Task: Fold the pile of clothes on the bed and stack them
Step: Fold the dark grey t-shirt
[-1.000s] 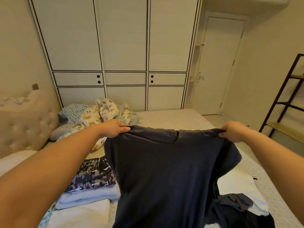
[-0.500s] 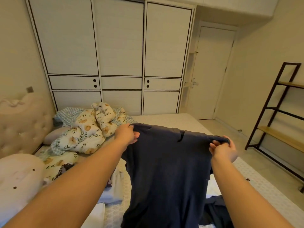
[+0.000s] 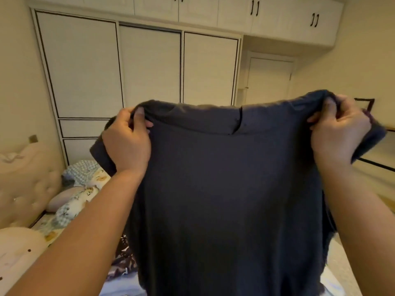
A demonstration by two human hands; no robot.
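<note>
Two hands hold up a dark shirt.

From the head camera, the left hand (image 3: 126, 142) and the right hand (image 3: 339, 129) are far apart, each pinching a top corner of the dark shirt (image 3: 230, 199). It hangs down over the bed (image 3: 342, 272), in front of the white wardrobe (image 3: 149, 67).

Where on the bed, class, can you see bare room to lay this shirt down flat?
Little shows: the dark shirt, held up by the left hand and right hand, hides most of the bed. One bare strip of mattress shows at lower right, beside the shirt's edge. The left side is crowded: floral bedding and a patterned garment.
</note>
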